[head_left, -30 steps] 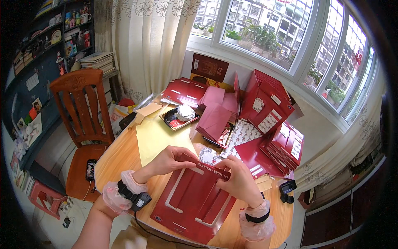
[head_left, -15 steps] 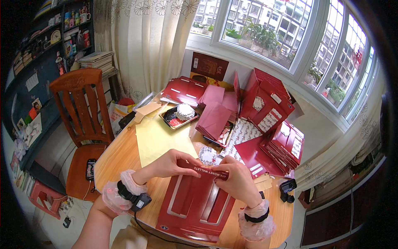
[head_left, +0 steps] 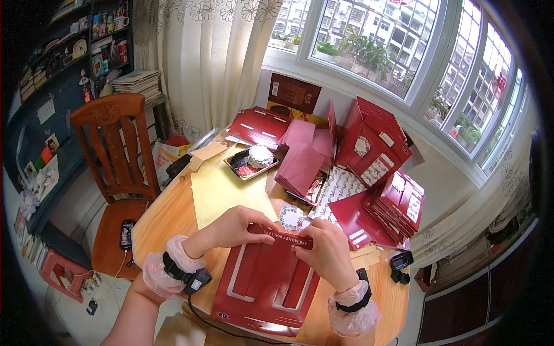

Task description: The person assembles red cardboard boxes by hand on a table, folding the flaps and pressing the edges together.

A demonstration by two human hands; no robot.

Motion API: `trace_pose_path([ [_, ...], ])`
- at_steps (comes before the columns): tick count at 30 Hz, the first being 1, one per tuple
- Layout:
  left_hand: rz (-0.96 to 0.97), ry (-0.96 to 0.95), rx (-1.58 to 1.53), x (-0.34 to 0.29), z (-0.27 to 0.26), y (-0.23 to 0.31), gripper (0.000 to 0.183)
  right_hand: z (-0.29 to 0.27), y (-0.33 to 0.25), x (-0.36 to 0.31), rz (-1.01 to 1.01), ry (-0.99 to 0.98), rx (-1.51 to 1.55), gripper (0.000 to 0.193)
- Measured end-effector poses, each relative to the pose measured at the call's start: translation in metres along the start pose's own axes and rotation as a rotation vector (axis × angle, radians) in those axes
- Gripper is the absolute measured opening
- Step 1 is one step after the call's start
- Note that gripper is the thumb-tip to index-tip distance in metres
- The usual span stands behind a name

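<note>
A flat dark red printed card sleeve (head_left: 266, 288) lies in front of me, with two long pale slots and a folded strip along its far edge. My left hand (head_left: 248, 228) pinches the left end of that strip between thumb and fingers. At the strip's right end, my right hand (head_left: 323, 248) grips it the same way. Just beyond the strip lies a round white floral paper piece (head_left: 291, 217). Both wrists wear sheer pink cuffs and black straps; a small device (head_left: 198, 281) sits on the left strap.
A yellow sheet (head_left: 225, 193) lies at left, near a black tray (head_left: 245, 176) with round white papers. Dark red envelopes (head_left: 300, 167) and finished-looking red folders (head_left: 398, 202) are stacked behind and right. A black clip-like object (head_left: 400, 262) rests by the right edge; a wooden chair (head_left: 118, 173) stands left.
The card sleeve has shifted slightly left under my hands. My right hand has moved a little down, and both hands still pinch the far strip.
</note>
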State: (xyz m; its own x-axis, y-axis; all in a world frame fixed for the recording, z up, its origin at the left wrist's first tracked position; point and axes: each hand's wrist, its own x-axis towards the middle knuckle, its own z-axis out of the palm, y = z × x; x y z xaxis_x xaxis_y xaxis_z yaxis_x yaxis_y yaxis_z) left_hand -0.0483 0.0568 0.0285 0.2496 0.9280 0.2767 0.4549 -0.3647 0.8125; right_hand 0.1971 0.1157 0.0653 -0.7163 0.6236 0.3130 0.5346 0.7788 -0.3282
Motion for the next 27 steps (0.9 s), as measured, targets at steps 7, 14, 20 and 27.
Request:
trace_pose_path([
  [7,0.175,-0.054,0.21,0.0,0.004,-0.006,0.032,-0.008,-0.001,0.002,-0.045,-0.018,0.025,0.023],
  [14,0.088,-0.117,0.159,0.0,0.002,0.0,0.027,-0.009,0.001,0.0,-0.012,-0.142,0.078,0.021],
  [20,0.033,-0.19,0.209,-0.005,0.0,0.013,0.024,0.0,0.0,0.0,-0.145,-0.064,-0.006,0.022],
  [27,0.061,-0.074,0.249,0.003,0.017,0.028,0.028,0.014,0.005,0.001,-0.166,-0.002,-0.004,0.02],
])
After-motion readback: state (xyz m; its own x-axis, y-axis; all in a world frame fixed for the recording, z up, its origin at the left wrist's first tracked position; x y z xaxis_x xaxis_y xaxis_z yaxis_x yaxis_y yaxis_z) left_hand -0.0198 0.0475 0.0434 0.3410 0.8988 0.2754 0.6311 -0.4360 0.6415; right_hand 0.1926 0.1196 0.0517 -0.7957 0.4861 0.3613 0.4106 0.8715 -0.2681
